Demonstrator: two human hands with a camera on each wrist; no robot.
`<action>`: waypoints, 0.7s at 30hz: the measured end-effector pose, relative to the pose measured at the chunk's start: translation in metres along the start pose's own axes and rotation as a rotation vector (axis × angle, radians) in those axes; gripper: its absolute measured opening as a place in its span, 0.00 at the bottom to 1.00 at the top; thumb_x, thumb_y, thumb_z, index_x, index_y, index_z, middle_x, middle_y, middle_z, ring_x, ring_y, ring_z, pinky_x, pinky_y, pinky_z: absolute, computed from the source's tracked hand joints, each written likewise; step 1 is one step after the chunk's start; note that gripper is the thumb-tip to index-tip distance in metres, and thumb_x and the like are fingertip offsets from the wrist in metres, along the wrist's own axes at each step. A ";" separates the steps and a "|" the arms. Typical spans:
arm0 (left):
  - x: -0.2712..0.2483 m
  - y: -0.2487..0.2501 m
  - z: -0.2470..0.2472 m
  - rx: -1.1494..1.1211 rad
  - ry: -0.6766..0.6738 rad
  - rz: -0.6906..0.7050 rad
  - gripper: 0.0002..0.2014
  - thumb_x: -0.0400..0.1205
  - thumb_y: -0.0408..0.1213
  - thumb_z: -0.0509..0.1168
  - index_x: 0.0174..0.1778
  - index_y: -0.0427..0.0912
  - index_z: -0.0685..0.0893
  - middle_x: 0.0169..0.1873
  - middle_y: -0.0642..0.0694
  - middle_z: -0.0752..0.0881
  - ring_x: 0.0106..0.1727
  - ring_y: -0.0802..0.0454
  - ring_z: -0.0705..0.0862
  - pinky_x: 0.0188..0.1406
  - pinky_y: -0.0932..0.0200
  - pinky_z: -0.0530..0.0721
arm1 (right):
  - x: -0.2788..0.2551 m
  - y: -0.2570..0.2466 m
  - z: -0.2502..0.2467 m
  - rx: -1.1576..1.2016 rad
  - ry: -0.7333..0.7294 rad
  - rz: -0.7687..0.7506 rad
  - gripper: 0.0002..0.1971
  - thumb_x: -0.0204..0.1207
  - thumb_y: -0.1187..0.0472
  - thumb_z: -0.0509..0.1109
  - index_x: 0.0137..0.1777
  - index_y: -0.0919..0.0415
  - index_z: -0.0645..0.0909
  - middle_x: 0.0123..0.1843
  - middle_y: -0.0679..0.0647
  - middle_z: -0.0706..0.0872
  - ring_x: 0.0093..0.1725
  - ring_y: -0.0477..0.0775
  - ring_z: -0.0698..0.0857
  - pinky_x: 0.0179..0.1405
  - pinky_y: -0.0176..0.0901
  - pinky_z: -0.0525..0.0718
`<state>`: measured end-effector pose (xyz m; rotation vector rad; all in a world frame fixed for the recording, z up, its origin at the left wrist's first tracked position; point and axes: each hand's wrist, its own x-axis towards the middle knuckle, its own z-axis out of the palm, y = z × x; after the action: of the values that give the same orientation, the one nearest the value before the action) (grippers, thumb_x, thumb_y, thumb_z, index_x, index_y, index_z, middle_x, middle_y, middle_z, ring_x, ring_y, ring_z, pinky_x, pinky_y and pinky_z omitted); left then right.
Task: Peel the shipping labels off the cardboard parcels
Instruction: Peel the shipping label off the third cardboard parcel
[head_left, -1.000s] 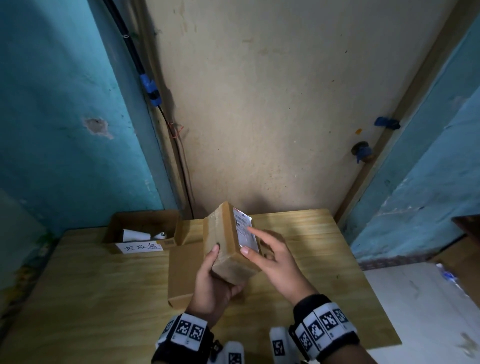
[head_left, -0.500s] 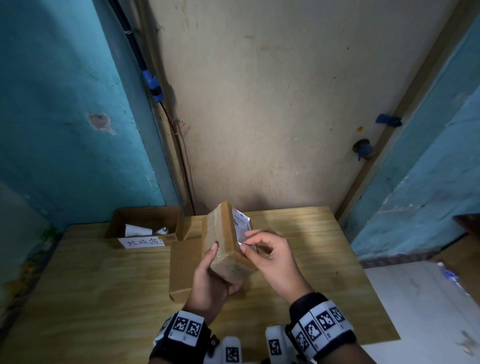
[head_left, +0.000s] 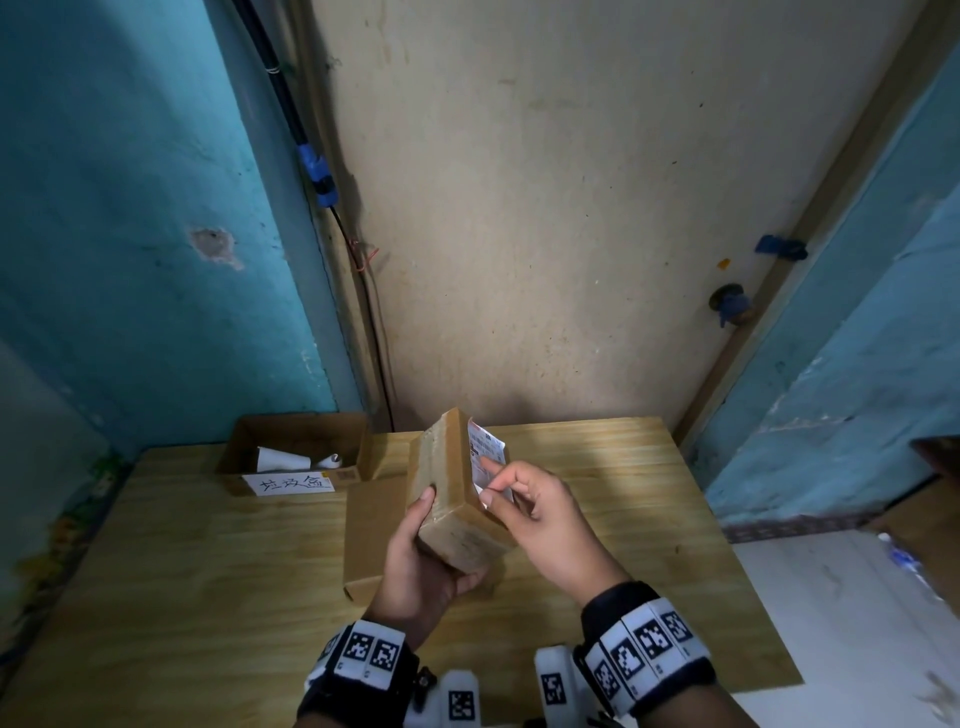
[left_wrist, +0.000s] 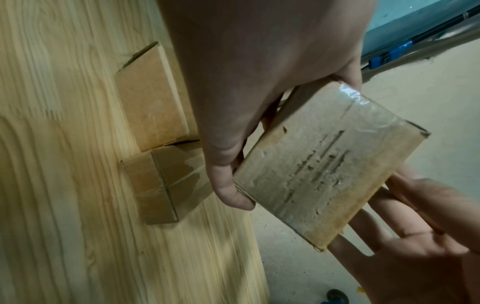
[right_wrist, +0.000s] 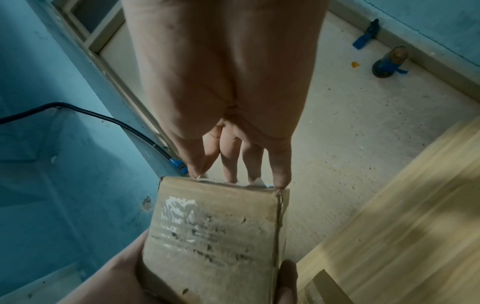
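Observation:
A small taped cardboard parcel (head_left: 449, 499) is held upright above the wooden table by my left hand (head_left: 415, 551), thumb on its left face and the other fingers hidden behind. A white printed shipping label (head_left: 485, 449) sits on the parcel's right face, its far edge standing off the cardboard. My right hand (head_left: 488, 480) pinches the label's near edge between thumb and forefinger. The left wrist view shows the parcel's taped end (left_wrist: 330, 170) with the left thumb (left_wrist: 233, 197) at its corner. In the right wrist view the fingertips (right_wrist: 280, 179) meet the label's edge (right_wrist: 257, 182) on top of the parcel (right_wrist: 213, 236).
An open cardboard box (head_left: 296, 431) with a handwritten tag and white rolled scraps sits at the table's back left. A flat cardboard parcel (head_left: 371, 530) lies under my hands and a small taped box (left_wrist: 166, 185) stands beside it. The table (head_left: 208, 597) ends at the right over pale floor.
My right hand's fingers, lying straight on the label a second ago, have curled and now pinch its near edge. The label's far edge has lifted slightly. The left hand keeps the parcel still.

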<state>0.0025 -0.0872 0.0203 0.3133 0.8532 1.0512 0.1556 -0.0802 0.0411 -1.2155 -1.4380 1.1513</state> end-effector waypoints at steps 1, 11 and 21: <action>0.000 0.000 -0.001 0.003 -0.002 0.001 0.18 0.80 0.55 0.62 0.59 0.50 0.85 0.51 0.38 0.89 0.56 0.37 0.84 0.53 0.41 0.79 | 0.000 0.000 0.000 -0.001 -0.007 0.006 0.12 0.84 0.67 0.74 0.42 0.49 0.83 0.74 0.53 0.87 0.77 0.38 0.81 0.80 0.47 0.79; -0.002 0.004 -0.005 0.017 -0.017 -0.052 0.18 0.79 0.56 0.63 0.53 0.49 0.89 0.52 0.35 0.88 0.55 0.36 0.84 0.53 0.42 0.79 | 0.001 -0.001 -0.001 -0.009 0.018 0.040 0.11 0.84 0.68 0.73 0.43 0.53 0.83 0.70 0.50 0.89 0.72 0.38 0.85 0.72 0.40 0.83; -0.001 0.006 -0.010 0.015 -0.003 -0.076 0.22 0.79 0.56 0.63 0.60 0.45 0.84 0.50 0.35 0.88 0.52 0.36 0.86 0.51 0.43 0.81 | 0.000 -0.002 -0.001 -0.048 0.016 0.045 0.09 0.86 0.68 0.71 0.45 0.56 0.80 0.70 0.47 0.89 0.70 0.35 0.85 0.66 0.32 0.84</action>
<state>-0.0088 -0.0870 0.0176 0.2929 0.8640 0.9741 0.1563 -0.0799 0.0438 -1.2935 -1.4399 1.1413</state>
